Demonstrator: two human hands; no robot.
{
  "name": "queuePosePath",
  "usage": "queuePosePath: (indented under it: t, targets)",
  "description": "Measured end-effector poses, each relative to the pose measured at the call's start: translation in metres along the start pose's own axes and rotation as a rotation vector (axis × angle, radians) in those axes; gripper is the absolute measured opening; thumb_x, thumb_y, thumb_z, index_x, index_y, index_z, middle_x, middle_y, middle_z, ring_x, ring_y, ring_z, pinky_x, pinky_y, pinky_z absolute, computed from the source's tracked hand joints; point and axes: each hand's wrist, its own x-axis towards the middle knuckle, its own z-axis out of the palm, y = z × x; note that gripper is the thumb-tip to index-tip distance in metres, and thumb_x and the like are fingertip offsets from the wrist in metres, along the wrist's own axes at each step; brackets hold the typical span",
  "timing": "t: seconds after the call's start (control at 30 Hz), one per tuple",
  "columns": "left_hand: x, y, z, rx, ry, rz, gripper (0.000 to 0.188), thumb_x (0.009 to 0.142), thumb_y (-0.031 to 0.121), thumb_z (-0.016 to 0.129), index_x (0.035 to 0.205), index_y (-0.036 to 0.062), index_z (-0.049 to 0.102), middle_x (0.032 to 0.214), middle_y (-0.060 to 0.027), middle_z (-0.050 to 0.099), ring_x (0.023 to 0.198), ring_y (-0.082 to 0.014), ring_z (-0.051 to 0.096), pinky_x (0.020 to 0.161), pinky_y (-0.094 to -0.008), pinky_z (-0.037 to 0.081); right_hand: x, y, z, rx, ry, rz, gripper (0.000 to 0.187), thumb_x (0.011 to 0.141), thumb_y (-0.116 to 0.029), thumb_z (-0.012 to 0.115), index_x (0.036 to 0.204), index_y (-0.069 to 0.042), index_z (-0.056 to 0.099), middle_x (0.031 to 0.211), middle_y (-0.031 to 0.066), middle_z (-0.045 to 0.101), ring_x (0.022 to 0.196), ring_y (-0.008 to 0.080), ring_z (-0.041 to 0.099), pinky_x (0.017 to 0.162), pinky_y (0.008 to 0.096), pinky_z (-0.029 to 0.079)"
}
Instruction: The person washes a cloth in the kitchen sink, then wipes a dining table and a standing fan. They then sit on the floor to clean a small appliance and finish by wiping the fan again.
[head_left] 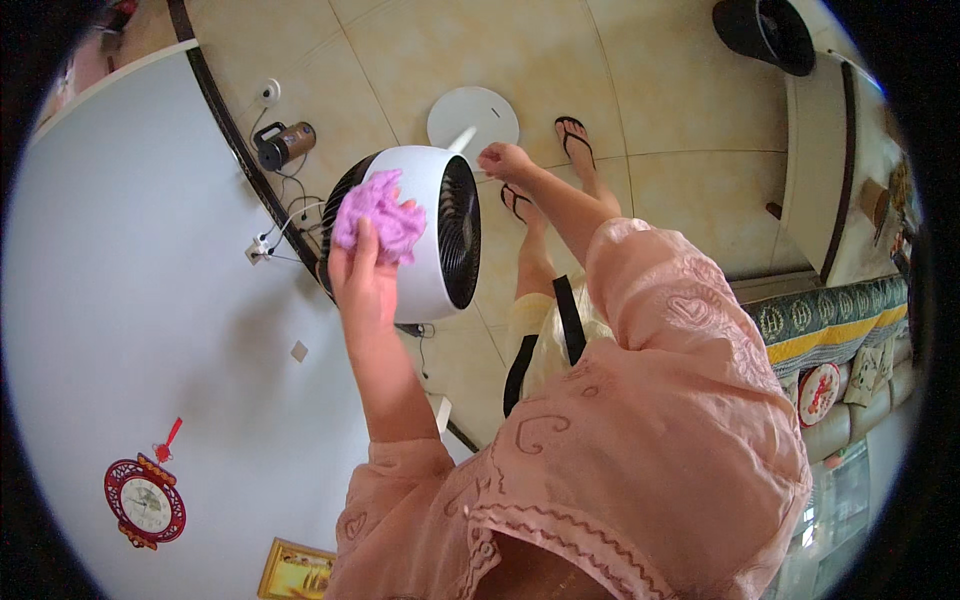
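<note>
My left hand (365, 275) is closed round a crumpled purple cloth (385, 212), its thumb lying over the near side. The cloth is against the top of a standing fan (415, 240), which has a rounded white housing and black grilles on both ends. Below the fan head, a short stretch of white pole (463, 139) runs to a round white base (478, 108) on the floor. To the right of the fan, my right hand (505, 160) hangs with loosely curled fingers, apart from the housing; nothing shows in it.
Left of the fan runs a pale wall (150, 260) with a red-framed clock (146, 503) and a socket with plugs (257, 247). A brown kettle (287, 146) stands on the tiles with cords nearby. A black bin (765, 35) and a sofa (850, 415) are at the right.
</note>
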Motion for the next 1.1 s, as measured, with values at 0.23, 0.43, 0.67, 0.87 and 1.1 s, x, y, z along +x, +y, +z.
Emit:
queuePosePath:
  t: [0.23, 0.43, 0.67, 0.87, 1.1]
  targets:
    - [-0.010, 0.007, 0.009, 0.168, 0.164, -0.032, 0.045, 0.091, 0.028, 0.039, 0.122, -0.0047, 0.035, 0.116, -0.0232, 0.047, 0.101, -0.0317, 0.053, 0.078, -0.0454, 0.048, 0.025, 0.016, 0.050, -0.188, -0.247, -0.291, 0.044, 0.065, -0.032, 0.071, 0.097, -0.004, 0.060, 0.082, 0.0106, 0.064, 0.064, 0.0186, 0.061, 0.058, 0.0296, 0.051]
    - [-0.015, 0.004, -0.002, 0.170, 0.181, -0.004, 0.050, 0.090, 0.031, 0.041, 0.124, -0.0038, 0.032, 0.118, -0.0245, 0.045, 0.098, -0.0321, 0.054, 0.073, -0.0440, 0.051, -0.003, -0.005, 0.051, 0.226, -0.506, 0.068, 0.055, 0.059, -0.029, 0.074, 0.099, 0.004, 0.055, 0.087, 0.0153, 0.061, 0.079, 0.0230, 0.058, 0.071, 0.0338, 0.045]
    - [-0.015, 0.000, -0.002, 0.195, 0.154, 0.036, 0.051, 0.090, 0.031, 0.042, 0.124, -0.0049, 0.031, 0.117, -0.0258, 0.045, 0.097, -0.0316, 0.054, 0.071, -0.0436, 0.051, -0.001, 0.020, 0.071, 0.147, -0.318, 0.059, 0.044, 0.063, -0.027, 0.073, 0.093, 0.003, 0.060, 0.088, 0.0130, 0.062, 0.081, 0.0163, 0.056, 0.073, 0.0310, 0.043]
    - [-0.017, 0.001, 0.000, 0.190, 0.145, 0.033, 0.050, 0.090, 0.030, 0.041, 0.124, -0.0061, 0.031, 0.116, -0.0257, 0.046, 0.097, -0.0317, 0.054, 0.075, -0.0446, 0.050, 0.000, 0.019, 0.071, 0.155, -0.342, 0.133, 0.044, 0.061, -0.031, 0.073, 0.090, 0.000, 0.062, 0.084, 0.0104, 0.063, 0.076, 0.0160, 0.056, 0.069, 0.0311, 0.044]
    - [-0.013, 0.002, 0.004, 0.173, 0.120, 0.041, 0.048, 0.091, 0.028, 0.040, 0.123, -0.0064, 0.032, 0.115, -0.0254, 0.046, 0.098, -0.0319, 0.054, 0.076, -0.0445, 0.050, 0.003, 0.021, 0.075, 0.241, -0.274, 0.047, 0.045, 0.057, -0.033, 0.076, 0.085, 0.000, 0.064, 0.076, 0.0080, 0.063, 0.068, 0.0155, 0.057, 0.063, 0.0312, 0.046]
